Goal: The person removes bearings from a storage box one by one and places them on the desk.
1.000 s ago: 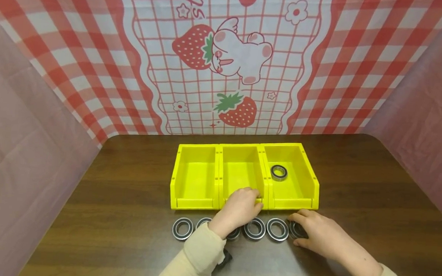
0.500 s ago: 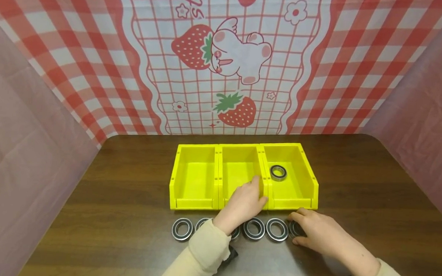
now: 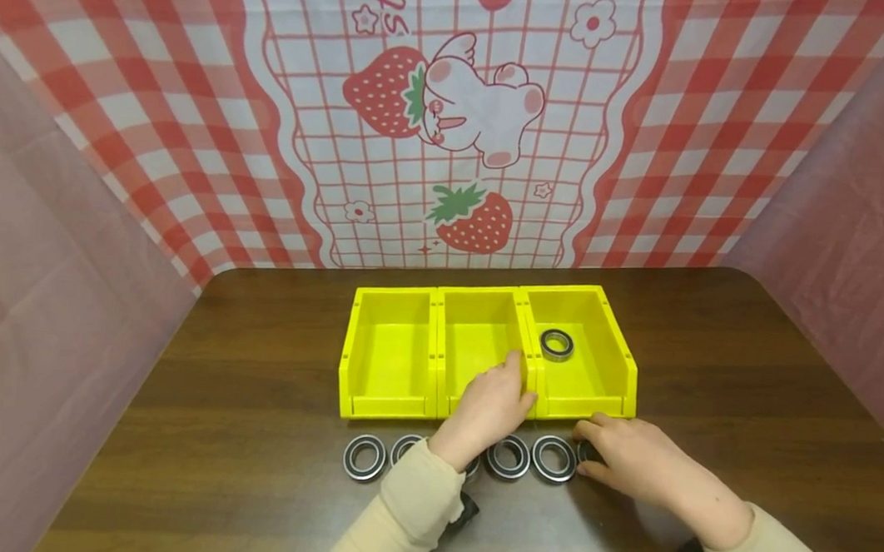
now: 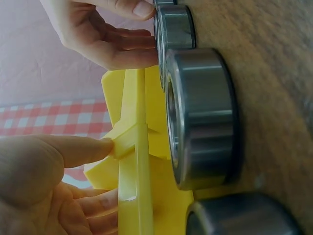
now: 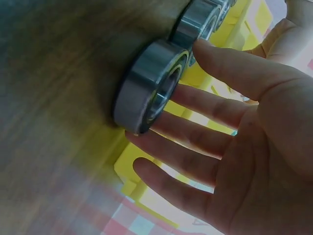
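Three joined yellow bins (image 3: 390, 408) stand on the table. My left hand (image 3: 483, 407) is at the middle bin's front right corner, its fingers inside and its thumb on the divider (image 4: 128, 142), holding the wall between them. Several ball bearings (image 3: 364, 458) lie flat in a row before the bins, partly hidden by my left wrist. At the row's right end my right hand (image 3: 631, 457) reaches around the last bearing (image 5: 149, 88), fingers fairly straight along its far side and thumb near the neighbouring bearing (image 3: 554, 459). One more bearing (image 3: 557, 344) lies inside the right bin.
The brown wooden table (image 3: 254, 433) extends on both sides of the bins. Behind it hangs a red-and-white checked cloth (image 3: 447, 176) printed with strawberries. Pinkish cloth (image 3: 848, 247) closes off both sides.
My left hand's fingers have moved further into the middle bin, and its thumb has shifted right onto the divider. My right hand stays at the last bearing, shifting slightly left.
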The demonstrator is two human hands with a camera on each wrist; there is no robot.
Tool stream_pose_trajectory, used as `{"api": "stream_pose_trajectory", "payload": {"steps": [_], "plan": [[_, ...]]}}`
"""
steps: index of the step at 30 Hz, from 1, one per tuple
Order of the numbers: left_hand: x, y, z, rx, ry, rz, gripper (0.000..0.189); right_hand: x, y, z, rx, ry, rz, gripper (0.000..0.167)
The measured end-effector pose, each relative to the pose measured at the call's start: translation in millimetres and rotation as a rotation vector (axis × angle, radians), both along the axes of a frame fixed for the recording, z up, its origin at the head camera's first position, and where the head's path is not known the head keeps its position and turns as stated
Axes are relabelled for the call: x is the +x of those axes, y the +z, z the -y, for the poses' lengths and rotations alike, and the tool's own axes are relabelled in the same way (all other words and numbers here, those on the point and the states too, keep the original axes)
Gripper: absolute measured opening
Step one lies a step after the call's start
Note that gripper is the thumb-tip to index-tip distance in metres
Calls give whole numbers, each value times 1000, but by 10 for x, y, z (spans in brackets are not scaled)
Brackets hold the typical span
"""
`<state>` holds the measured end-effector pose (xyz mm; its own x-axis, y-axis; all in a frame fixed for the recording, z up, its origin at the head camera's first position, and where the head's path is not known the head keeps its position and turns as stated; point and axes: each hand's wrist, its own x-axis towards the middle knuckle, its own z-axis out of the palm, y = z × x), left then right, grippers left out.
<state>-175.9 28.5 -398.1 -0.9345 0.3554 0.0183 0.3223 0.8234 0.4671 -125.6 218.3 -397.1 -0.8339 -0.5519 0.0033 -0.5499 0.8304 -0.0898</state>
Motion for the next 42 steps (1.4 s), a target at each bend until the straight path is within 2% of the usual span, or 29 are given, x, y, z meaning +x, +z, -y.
{"api": "stream_pose_trajectory", "payload": {"steps": [5,10,14,18,24,30,36,42], "plan": [[0,8,10,-8,-4,3,53,-42,48,27,19,11,1,21],[5,17,6,-2,-5,19,56,-126,179,28,2,4,31,17],[3,17,0,10,3,29,55,-260,296,22,-32,-17,10,19],[1,19,-4,-4,2,18,54,-446,333,49,-87,-61,-18,19],[-2,16,5,-36,4,-25,51,-737,270,138,-142,-137,-4,9],[-22,2,-2,-28,9,-6,53,-979,172,165,-154,-210,-11,19],[-22,2,-7,-22,8,24,56,-1105,73,176,-173,-269,36,27],[-16,-2,7,-24,7,22,57,-1185,-12,206,-173,-254,10,35]]}}
